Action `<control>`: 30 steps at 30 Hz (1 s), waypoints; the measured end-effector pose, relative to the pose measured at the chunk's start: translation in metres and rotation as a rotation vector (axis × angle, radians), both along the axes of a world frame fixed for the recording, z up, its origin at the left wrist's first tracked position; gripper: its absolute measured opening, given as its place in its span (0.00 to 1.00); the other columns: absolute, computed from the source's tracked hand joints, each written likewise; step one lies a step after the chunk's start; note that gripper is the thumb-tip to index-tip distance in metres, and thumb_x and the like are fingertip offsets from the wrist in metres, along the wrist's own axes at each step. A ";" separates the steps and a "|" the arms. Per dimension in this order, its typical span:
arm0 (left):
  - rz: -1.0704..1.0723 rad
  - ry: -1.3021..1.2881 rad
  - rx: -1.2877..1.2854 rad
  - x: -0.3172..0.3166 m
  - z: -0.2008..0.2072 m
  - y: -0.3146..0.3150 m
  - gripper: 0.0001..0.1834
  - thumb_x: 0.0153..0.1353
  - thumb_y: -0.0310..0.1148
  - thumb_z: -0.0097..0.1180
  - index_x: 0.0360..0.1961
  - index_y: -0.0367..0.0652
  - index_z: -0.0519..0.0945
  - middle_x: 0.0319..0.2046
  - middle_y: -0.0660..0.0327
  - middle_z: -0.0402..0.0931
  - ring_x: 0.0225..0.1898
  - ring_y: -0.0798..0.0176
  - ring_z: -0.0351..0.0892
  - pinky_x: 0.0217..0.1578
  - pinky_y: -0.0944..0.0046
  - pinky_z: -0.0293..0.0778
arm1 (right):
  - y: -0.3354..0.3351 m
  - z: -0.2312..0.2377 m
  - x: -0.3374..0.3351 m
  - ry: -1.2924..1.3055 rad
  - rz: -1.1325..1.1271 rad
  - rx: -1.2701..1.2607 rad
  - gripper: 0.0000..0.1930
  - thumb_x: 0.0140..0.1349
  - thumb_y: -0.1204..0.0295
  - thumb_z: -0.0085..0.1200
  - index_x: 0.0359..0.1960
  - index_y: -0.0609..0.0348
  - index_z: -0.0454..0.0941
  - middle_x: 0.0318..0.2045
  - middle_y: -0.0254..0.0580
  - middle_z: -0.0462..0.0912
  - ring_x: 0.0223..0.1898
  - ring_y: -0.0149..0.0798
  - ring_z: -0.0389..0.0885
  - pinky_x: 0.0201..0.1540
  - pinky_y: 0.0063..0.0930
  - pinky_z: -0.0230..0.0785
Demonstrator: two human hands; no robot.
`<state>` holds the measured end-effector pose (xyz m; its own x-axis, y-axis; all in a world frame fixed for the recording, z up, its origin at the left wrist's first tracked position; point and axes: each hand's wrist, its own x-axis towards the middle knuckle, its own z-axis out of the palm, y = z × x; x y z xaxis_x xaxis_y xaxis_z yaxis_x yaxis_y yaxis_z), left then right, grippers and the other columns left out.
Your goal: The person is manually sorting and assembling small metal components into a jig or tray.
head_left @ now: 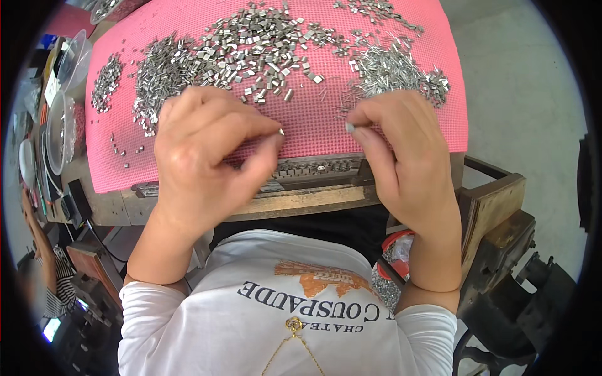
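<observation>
My left hand (210, 147) is closed in a pinch over the near edge of the pink mesh mat (320, 116), with a tiny shiny metal piece (281, 132) at its fingertips. To the right, my right hand (401, 147) also pinches thumb against forefinger; whatever it holds is too small to make out. Beyond the hands lies a wide pile of small silvery metal blocks (251, 47). Thin metal pins (392, 66) are heaped past my right hand, and short metal rods (164, 69) past my left. Below the mat's edge runs a dark metal strip (313, 168) with a row of small parts.
Clear plastic tubs (58, 135) stand on the bench at left. A red-rimmed container of metal bits (395, 250) sits low on the right, near a dark machine (501, 313). Another person's arm (41, 232) shows at far left.
</observation>
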<state>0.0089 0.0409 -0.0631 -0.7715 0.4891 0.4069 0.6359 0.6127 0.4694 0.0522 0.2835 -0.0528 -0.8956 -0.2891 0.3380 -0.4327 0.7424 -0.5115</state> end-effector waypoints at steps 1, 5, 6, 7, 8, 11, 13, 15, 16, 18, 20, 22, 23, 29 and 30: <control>-0.006 0.002 0.000 0.003 0.003 0.003 0.09 0.43 0.23 0.73 0.29 0.43 0.88 0.31 0.63 0.86 0.41 0.58 0.83 0.44 0.58 0.73 | 0.003 0.001 0.008 -0.058 -0.029 -0.041 0.09 0.59 0.82 0.61 0.40 0.60 0.79 0.36 0.43 0.81 0.40 0.49 0.79 0.47 0.38 0.68; -0.153 0.011 0.066 0.018 0.004 0.024 0.11 0.42 0.23 0.74 0.30 0.45 0.89 0.33 0.64 0.86 0.41 0.58 0.83 0.44 0.58 0.72 | 0.008 -0.009 0.035 -0.025 -0.042 -0.083 0.11 0.56 0.79 0.64 0.41 0.57 0.80 0.39 0.40 0.82 0.42 0.46 0.80 0.47 0.40 0.67; -0.163 0.023 0.061 0.021 0.002 0.028 0.12 0.42 0.23 0.74 0.31 0.46 0.89 0.33 0.65 0.86 0.41 0.58 0.83 0.44 0.58 0.72 | 0.005 -0.009 0.038 -0.021 -0.039 -0.057 0.11 0.56 0.79 0.64 0.41 0.57 0.80 0.40 0.39 0.82 0.43 0.45 0.81 0.47 0.40 0.68; -0.167 0.045 0.044 0.024 0.000 0.031 0.13 0.41 0.24 0.74 0.32 0.48 0.89 0.33 0.66 0.86 0.40 0.59 0.83 0.43 0.58 0.70 | 0.003 -0.010 0.040 -0.016 -0.035 -0.033 0.11 0.56 0.78 0.63 0.41 0.57 0.81 0.40 0.39 0.82 0.43 0.45 0.81 0.48 0.39 0.68; -0.170 0.047 0.038 0.027 -0.002 0.034 0.13 0.41 0.24 0.74 0.32 0.48 0.89 0.33 0.66 0.86 0.40 0.59 0.83 0.43 0.58 0.70 | 0.001 -0.012 0.042 -0.014 -0.037 -0.038 0.11 0.56 0.78 0.63 0.41 0.57 0.81 0.40 0.39 0.82 0.43 0.45 0.81 0.48 0.39 0.68; -0.160 0.089 0.016 0.031 -0.008 0.041 0.14 0.40 0.25 0.74 0.32 0.48 0.88 0.33 0.67 0.85 0.40 0.59 0.83 0.43 0.58 0.69 | -0.001 -0.024 0.043 0.102 -0.071 -0.004 0.11 0.55 0.76 0.62 0.41 0.57 0.81 0.40 0.37 0.82 0.42 0.43 0.81 0.47 0.39 0.68; -0.143 0.115 -0.015 0.032 -0.009 0.043 0.15 0.40 0.25 0.74 0.33 0.48 0.88 0.34 0.67 0.85 0.40 0.59 0.82 0.43 0.58 0.68 | 0.000 -0.029 0.042 0.142 -0.065 0.024 0.11 0.55 0.73 0.61 0.41 0.57 0.82 0.40 0.37 0.82 0.41 0.41 0.81 0.47 0.38 0.68; -0.144 0.106 -0.021 0.033 -0.011 0.043 0.16 0.40 0.25 0.74 0.34 0.48 0.88 0.35 0.66 0.85 0.40 0.59 0.82 0.43 0.58 0.68 | -0.001 -0.026 0.042 0.114 -0.056 0.013 0.13 0.54 0.77 0.64 0.42 0.57 0.81 0.40 0.38 0.82 0.41 0.44 0.81 0.46 0.39 0.67; -0.142 0.097 -0.025 0.033 -0.011 0.043 0.17 0.40 0.25 0.74 0.35 0.48 0.88 0.35 0.66 0.85 0.40 0.58 0.82 0.43 0.58 0.68 | -0.001 -0.025 0.042 0.085 -0.044 0.004 0.15 0.53 0.80 0.67 0.43 0.58 0.81 0.40 0.39 0.82 0.42 0.47 0.81 0.46 0.41 0.66; -0.131 0.072 -0.028 0.035 -0.008 0.043 0.17 0.40 0.25 0.74 0.35 0.47 0.88 0.35 0.66 0.85 0.41 0.58 0.82 0.43 0.58 0.68 | -0.001 -0.026 0.042 0.087 -0.049 -0.015 0.15 0.52 0.80 0.67 0.43 0.58 0.81 0.40 0.39 0.82 0.42 0.47 0.81 0.45 0.41 0.66; -0.119 0.048 -0.030 0.036 -0.007 0.042 0.17 0.40 0.25 0.74 0.36 0.47 0.88 0.36 0.66 0.85 0.41 0.58 0.82 0.44 0.58 0.68 | 0.000 -0.026 0.043 0.090 -0.053 -0.032 0.15 0.52 0.80 0.68 0.43 0.57 0.81 0.40 0.39 0.83 0.42 0.46 0.81 0.45 0.41 0.67; -0.122 0.056 -0.035 0.037 -0.007 0.040 0.18 0.40 0.25 0.74 0.37 0.47 0.87 0.36 0.66 0.85 0.41 0.57 0.82 0.44 0.57 0.69 | 0.002 -0.026 0.043 0.092 -0.065 -0.074 0.15 0.51 0.80 0.68 0.42 0.57 0.81 0.40 0.39 0.83 0.41 0.46 0.81 0.45 0.41 0.67; -0.122 0.055 -0.035 0.038 -0.007 0.039 0.18 0.40 0.25 0.74 0.37 0.47 0.87 0.36 0.66 0.85 0.41 0.57 0.82 0.44 0.57 0.69 | 0.003 -0.027 0.044 0.091 -0.065 -0.074 0.15 0.51 0.80 0.68 0.42 0.57 0.81 0.40 0.39 0.83 0.41 0.46 0.81 0.45 0.41 0.67; -0.154 0.100 -0.059 0.036 -0.012 0.029 0.16 0.41 0.26 0.74 0.35 0.47 0.88 0.37 0.66 0.86 0.41 0.57 0.82 0.44 0.57 0.69 | -0.001 -0.030 0.042 0.111 -0.064 -0.039 0.14 0.48 0.78 0.63 0.39 0.59 0.81 0.38 0.38 0.81 0.41 0.43 0.81 0.46 0.39 0.68; -0.171 0.134 -0.100 0.037 -0.007 0.029 0.15 0.42 0.27 0.74 0.35 0.47 0.88 0.37 0.66 0.86 0.41 0.57 0.82 0.44 0.57 0.69 | -0.002 -0.027 0.043 0.095 -0.073 -0.029 0.13 0.50 0.79 0.65 0.39 0.59 0.80 0.38 0.39 0.82 0.41 0.45 0.81 0.45 0.40 0.67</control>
